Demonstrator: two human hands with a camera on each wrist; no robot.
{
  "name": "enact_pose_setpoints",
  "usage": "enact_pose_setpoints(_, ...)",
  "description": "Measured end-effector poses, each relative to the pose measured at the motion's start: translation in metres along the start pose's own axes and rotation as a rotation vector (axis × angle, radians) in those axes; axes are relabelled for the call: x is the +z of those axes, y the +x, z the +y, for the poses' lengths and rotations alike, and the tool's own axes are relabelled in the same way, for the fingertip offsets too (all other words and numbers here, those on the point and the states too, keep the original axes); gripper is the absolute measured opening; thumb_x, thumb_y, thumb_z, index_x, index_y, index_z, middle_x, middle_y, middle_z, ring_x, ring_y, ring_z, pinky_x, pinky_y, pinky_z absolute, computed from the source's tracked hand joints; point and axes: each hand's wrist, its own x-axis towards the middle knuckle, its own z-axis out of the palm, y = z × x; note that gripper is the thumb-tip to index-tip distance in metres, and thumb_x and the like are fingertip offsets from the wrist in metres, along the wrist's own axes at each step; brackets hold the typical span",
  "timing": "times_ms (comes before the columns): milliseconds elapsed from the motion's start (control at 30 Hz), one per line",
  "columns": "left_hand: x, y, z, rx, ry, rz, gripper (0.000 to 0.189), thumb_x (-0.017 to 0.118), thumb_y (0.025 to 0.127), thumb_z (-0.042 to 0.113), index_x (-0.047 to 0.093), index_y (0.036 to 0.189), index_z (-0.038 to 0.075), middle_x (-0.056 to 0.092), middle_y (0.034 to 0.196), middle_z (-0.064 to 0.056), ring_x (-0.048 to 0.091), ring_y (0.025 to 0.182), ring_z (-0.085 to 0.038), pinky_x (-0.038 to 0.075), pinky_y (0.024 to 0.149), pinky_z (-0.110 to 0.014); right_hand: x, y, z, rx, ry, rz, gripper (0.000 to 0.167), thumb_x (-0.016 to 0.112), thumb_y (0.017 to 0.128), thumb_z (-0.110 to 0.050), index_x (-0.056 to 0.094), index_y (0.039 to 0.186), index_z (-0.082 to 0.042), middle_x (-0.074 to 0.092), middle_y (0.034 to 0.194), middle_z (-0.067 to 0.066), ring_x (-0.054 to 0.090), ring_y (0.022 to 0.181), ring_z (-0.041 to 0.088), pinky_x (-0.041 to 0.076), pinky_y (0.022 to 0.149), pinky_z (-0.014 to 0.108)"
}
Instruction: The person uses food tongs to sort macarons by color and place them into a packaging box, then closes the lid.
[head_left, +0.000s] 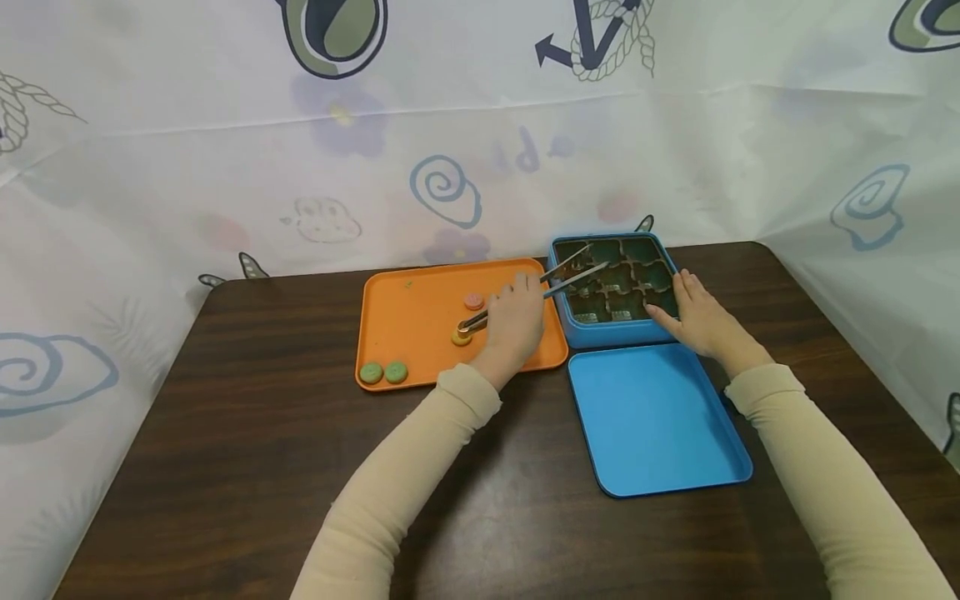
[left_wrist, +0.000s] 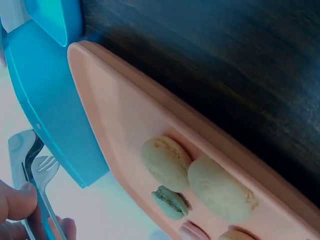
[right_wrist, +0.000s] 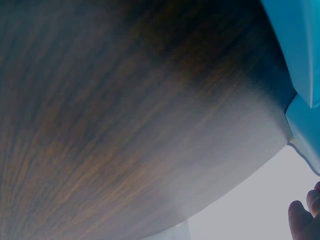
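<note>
My left hand point(head_left: 512, 327) holds metal tongs point(head_left: 572, 281) over the orange tray point(head_left: 420, 308). Their separate tips reach right, above the blue box point(head_left: 611, 335); one tip is fork-shaped in the left wrist view. The bent end lies above a yellow macaron point(head_left: 459, 339). A pink macaron point(head_left: 473, 301) and two green macarons point(head_left: 371, 372) also sit on the tray. Several macarons show in the left wrist view, two large pale ones point(left_wrist: 166, 162) among them. My right hand point(head_left: 705, 321) rests on the box's right rim, fingers extended. Its fingertips point(right_wrist: 300, 220) show in the right wrist view.
Dark compartments point(head_left: 618, 277) divide the inside of the box; their contents are hard to make out. A flat blue lid point(head_left: 660, 421) lies in front of it on the brown table point(head_left: 247, 467). Behind hangs a printed white cloth point(head_left: 525, 192).
</note>
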Motion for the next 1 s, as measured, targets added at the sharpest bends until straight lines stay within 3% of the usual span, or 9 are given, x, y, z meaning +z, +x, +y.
enact_pose_setpoints(300,-0.005,-0.002,-0.005,-0.027,-0.109,-0.061,0.032,0.051,0.099,0.028,0.051,0.122,0.006,0.056,0.112,-0.009,0.06,0.09,-0.022,0.052,0.074,-0.035,0.0,0.002,0.0,-0.001,0.0,0.004,0.098,0.025,0.095,-0.067,-0.01,0.149,0.006,-0.012,0.156,0.029,-0.007,0.146,0.045,0.007,0.115,0.064)
enact_pose_setpoints(500,-0.011,-0.01,-0.015,-0.005,-0.144,-0.014,0.033,0.049,0.1,0.027,0.053,0.122,0.003,0.058,0.107,-0.011,0.061,0.084,-0.023,0.052,0.067,-0.033,0.001,0.002,0.001,0.003,0.001,0.004,0.098,0.024,0.095,-0.068,-0.01,0.149,0.006,-0.012,0.156,0.029,-0.007,0.146,0.045,0.007,0.114,0.065)
enact_pose_setpoints(733,-0.022,-0.026,-0.041,0.013,-0.155,0.034,0.04,0.052,0.099,0.026,0.052,0.127,-0.002,0.06,0.108,-0.017,0.063,0.082,-0.027,0.055,0.063,-0.035,0.001,0.003,-0.002,-0.003,0.006,-0.009,0.098,0.023,0.095,-0.068,-0.012,0.149,0.006,-0.015,0.156,0.028,-0.008,0.145,0.046,0.007,0.114,0.065)
enact_pose_setpoints(1000,-0.03,-0.043,-0.081,-0.019,-0.178,0.042,0.039,0.055,0.098,0.023,0.053,0.126,-0.004,0.059,0.107,-0.02,0.06,0.069,-0.025,0.047,0.048,-0.031,0.001,0.002,0.0,-0.002,0.014,-0.009,0.097,0.024,0.096,-0.066,-0.013,0.148,0.007,-0.014,0.155,0.03,-0.008,0.145,0.046,0.008,0.113,0.066)
